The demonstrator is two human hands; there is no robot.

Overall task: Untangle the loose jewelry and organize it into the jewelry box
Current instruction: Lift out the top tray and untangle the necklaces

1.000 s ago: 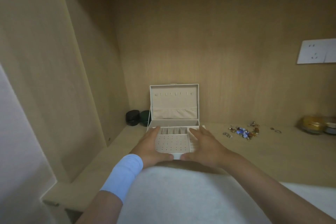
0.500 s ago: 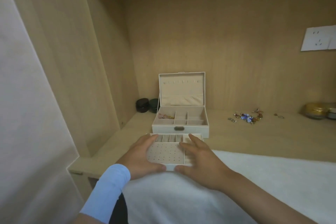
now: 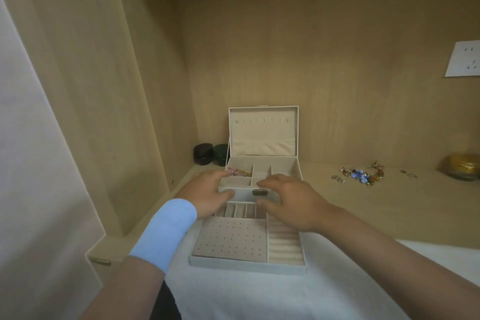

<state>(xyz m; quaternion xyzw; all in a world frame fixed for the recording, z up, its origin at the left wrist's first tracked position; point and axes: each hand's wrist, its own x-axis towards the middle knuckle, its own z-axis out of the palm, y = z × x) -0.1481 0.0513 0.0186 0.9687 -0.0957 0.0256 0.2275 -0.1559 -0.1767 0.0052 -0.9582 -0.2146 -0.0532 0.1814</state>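
Jewelry box (image 3: 262, 167): at the centre of the frame on the wooden shelf (image 3: 389, 205), with its lid (image 3: 263, 130) standing upright against the back wall; the lid lining shows you a row of small hooks above a gathered pocket
Box compartments: the base is split by dividers; the rear left compartment holds a small heap of gold and pink pieces (image 3: 240, 172)
Tray (image 3: 233, 240): just in front of the box, lower centre, lying flat on a white cloth (image 3: 285, 293); it has a perforated panel at left, ridged ring rolls at right and a row of narrow cells along its far edge
Loose jewelry (image 3: 359, 175): a tangle with blue beads and gold links, on the shelf at centre right, well apart from the box; two small rings (image 3: 407, 173) lie just to its right
Your left hand (image 3: 207, 193): at the box's front left corner, fingers over the rim and thumb across the front wall; you cannot tell whether it grasps; a blue wristband (image 3: 166, 231) sits on the wrist
Your right hand (image 3: 288, 200): fingers loosely bent over the front rim near the latch (image 3: 260, 192), thumb below it; a grasp cannot be told
Dark jars (image 3: 202, 154): two, closed, left of the box
Gold tin (image 3: 461, 165): at the right edge
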